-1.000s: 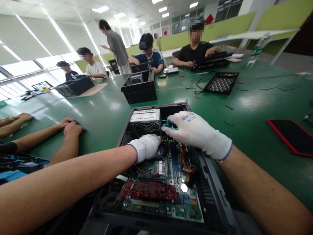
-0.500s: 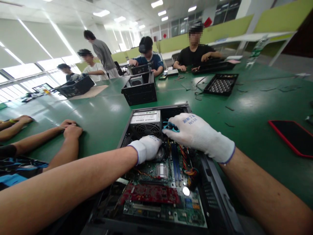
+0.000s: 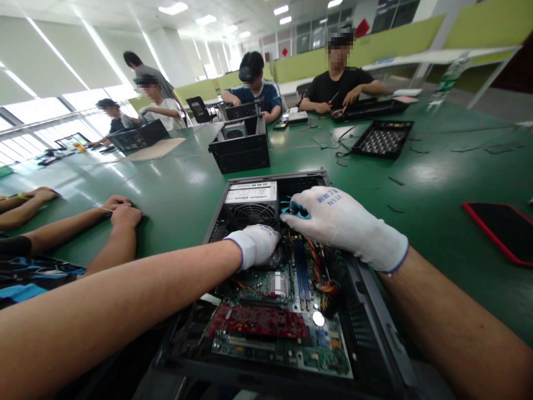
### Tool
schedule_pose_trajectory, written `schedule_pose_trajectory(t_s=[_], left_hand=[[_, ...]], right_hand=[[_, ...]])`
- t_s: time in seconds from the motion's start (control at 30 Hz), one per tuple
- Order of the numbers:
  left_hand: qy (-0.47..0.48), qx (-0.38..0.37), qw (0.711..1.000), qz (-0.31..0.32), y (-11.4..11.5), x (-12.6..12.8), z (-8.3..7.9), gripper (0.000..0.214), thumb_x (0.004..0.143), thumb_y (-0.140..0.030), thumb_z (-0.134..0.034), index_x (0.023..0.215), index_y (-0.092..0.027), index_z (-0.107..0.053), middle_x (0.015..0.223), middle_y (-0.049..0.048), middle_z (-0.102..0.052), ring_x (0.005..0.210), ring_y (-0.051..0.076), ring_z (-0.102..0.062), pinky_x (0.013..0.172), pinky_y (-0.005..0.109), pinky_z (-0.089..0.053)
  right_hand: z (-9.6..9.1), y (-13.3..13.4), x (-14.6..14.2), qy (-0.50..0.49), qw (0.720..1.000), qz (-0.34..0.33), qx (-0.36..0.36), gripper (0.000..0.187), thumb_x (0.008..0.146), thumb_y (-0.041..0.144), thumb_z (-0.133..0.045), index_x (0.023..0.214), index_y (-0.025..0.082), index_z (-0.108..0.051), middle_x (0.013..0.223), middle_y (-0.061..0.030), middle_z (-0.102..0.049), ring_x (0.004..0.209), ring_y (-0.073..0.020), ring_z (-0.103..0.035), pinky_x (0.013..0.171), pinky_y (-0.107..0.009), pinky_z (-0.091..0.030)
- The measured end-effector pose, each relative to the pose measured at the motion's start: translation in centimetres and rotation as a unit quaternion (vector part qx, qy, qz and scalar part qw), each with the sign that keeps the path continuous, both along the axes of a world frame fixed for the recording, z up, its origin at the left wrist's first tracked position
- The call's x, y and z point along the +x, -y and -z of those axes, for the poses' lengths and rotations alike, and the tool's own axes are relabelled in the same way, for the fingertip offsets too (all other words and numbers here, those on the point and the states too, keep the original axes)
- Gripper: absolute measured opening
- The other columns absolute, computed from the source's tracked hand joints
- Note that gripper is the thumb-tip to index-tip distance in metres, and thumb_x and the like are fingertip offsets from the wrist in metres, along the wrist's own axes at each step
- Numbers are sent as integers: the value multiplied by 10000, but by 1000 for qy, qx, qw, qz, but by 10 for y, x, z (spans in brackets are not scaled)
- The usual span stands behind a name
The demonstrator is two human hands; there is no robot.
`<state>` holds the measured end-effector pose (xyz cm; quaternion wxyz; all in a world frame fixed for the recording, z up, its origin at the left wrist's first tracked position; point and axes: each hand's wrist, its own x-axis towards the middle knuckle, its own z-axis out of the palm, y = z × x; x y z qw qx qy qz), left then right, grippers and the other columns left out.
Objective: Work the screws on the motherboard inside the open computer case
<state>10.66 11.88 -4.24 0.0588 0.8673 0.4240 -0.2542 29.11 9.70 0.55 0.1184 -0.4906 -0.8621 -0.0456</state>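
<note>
An open computer case [image 3: 375, 311] lies in front of me, its motherboard [image 3: 308, 358] and red expansion card [image 3: 262, 322] facing up. My left hand [image 3: 260, 244], in a white glove, reaches in over the round CPU cooler [image 3: 278, 256], just below the power supply [image 3: 252, 194]. Its fingers are curled, and their tips are hidden. My right hand [image 3: 333, 214], gloved too, is bent at the right side of the power supply, thumb and fingers closed together. Teal and black show between them, but what they grip cannot be made out. Coloured cables [image 3: 327, 289] run below it.
A red-edged phone [image 3: 499, 230] lies at the right. Across the green table [image 3: 175, 189] stand another open case [image 3: 239, 147] and a black tray [image 3: 383, 139]. Another person's hands [image 3: 125, 211] rest at the left. Several people sit opposite; one holds a screwdriver [image 3: 333, 99].
The view has shifted slightly. Both my hands stay at nearly the same places in the case. The person opposite at the right now shows a screwdriver in hand.
</note>
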Motion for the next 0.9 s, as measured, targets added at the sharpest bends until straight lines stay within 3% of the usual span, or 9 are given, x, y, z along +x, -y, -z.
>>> schedule_pose_trajectory(t_s=[0.53,0.9], left_hand=[[-5,-9,999,34,-6,-1,0,683,726,-376,-797,1320,-85,-631,1299,205,-696,1141,369,-699,985,413,-571],[-23,-29,999,15,-3,1,-14,764,703,-405,-797,1360,-81,-579,1294,210,-695,1144,358,-696,971,396,-570]], right_hand=[[7,-1,4,-16,1000,-4,21,509,1009,543,-486,1209,131,-710,1101,-140,-761,1056,-298,-698,887,-378,-494],[6,-3,3,-31,999,0,15,474,993,561,-500,1099,158,-726,999,-115,-761,947,-270,-689,788,-347,-456]])
